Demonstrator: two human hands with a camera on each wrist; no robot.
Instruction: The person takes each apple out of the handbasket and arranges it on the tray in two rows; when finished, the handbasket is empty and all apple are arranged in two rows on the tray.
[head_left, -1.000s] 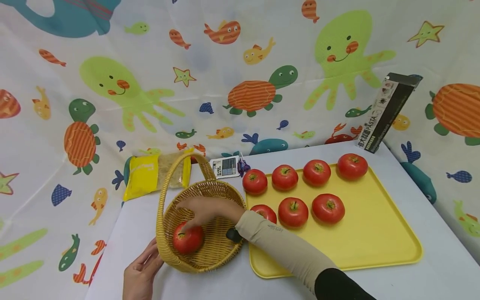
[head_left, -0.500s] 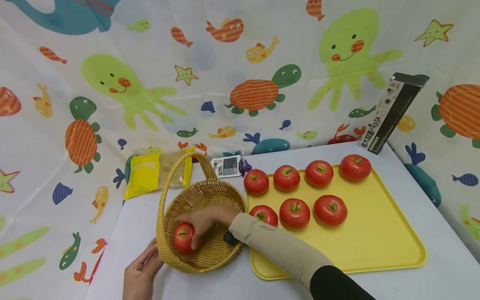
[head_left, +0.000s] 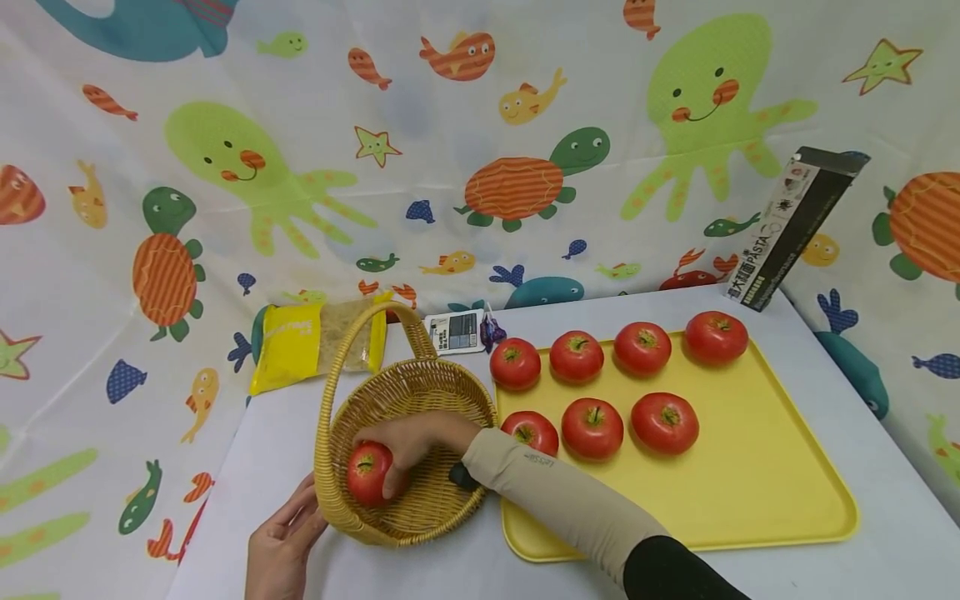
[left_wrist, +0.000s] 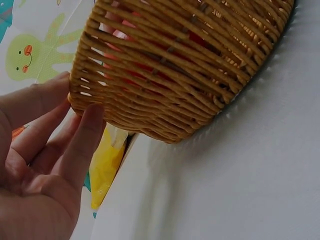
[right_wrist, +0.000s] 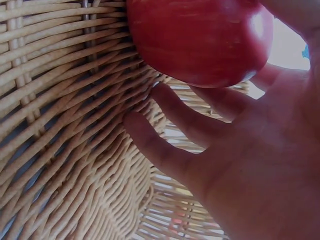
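A woven basket with a tall handle stands on the white table, left of a yellow tray. Inside it lies one red tomato. My right hand reaches in from the right and grips that tomato, thumb over the top and fingers under it. The right wrist view shows the tomato against my curled fingers, with the wicker wall behind. My left hand rests with straight fingers on the basket's outer wall at the front left. Several more tomatoes sit in two rows on the tray.
A yellow food packet and a small labelled pack lie behind the basket. A dark pasta box leans on the sea-creature curtain at the back right. The tray's front right part is bare.
My right hand has settled lower onto the tomato and closed its fingers round it. The left hand and basket stay where they were.
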